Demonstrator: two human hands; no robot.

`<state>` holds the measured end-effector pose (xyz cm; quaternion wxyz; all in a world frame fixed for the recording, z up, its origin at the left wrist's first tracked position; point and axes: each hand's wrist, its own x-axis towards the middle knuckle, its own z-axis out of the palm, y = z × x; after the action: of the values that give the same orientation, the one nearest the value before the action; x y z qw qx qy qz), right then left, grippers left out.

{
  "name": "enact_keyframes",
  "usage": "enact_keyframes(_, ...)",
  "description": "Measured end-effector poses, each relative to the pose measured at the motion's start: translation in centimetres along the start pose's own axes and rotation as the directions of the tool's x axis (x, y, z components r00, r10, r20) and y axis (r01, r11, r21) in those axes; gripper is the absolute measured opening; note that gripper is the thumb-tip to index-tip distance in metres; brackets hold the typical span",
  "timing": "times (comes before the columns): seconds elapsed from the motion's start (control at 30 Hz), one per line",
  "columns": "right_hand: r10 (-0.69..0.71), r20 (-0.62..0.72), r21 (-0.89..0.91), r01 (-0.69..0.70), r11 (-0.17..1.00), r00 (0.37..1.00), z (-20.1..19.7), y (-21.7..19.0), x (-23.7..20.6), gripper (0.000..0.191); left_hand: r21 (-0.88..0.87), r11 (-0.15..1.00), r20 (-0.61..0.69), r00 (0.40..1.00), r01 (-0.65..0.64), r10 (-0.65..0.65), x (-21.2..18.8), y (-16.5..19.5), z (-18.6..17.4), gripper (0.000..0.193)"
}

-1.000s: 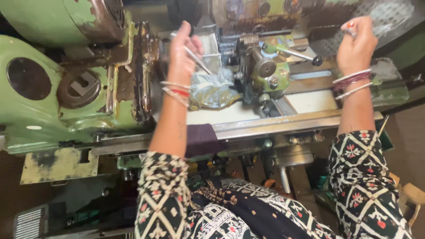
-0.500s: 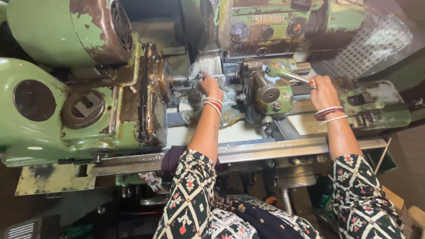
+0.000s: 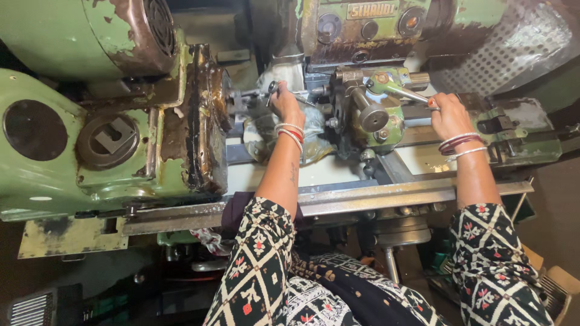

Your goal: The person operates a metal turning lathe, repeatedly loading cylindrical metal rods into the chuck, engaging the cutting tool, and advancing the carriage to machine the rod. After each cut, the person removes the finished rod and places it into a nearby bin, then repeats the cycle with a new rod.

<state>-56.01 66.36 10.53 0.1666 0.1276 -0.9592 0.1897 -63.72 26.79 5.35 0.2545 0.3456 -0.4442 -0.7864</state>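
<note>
I stand over an old green lathe. My left hand reaches to the spindle end, its fingers closed on a small metal part next to the chuck. My right hand grips the end of a metal lever on the green turret head. Both wrists carry bangles. A crumpled plastic sheet lies under my left wrist.
A green motor housing sits at the upper left. A perforated metal guard is at the upper right. The lathe's steel front rail runs across in front of my patterned sleeves. Dark floor clutter lies below.
Both hands came down from a raised position to the machine. The left went to the chuck with the small part, the right onto the turret lever. The camera moved closer.
</note>
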Motion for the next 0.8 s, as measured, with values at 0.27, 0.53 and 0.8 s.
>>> enact_keyframes(0.27, 0.292, 0.379, 0.128, -0.362, 0.923, 0.878, -2.6, -2.0, 2.7, 0.032, -0.100, 0.995, 0.003, 1.000, 0.027, -0.027, 1.9, -0.4, -0.5, 0.041)
enact_keyframes(0.53, 0.199, 0.030, -0.217, -0.188, 0.958, 0.980, 0.5, -2.4, 0.3, 0.028, -0.076, 0.997, -0.140, 0.989, 0.027, -0.038, 2.1, -0.2, -0.7, 0.047)
enact_keyframes(0.8, 0.131, 0.085, -0.155, -0.117, 0.981, 0.988, -0.2, 0.9, 3.5, 0.029, 0.120, 0.979, -0.145, 0.978, 0.165, -0.147, 2.3, -0.4, -2.0, 0.050)
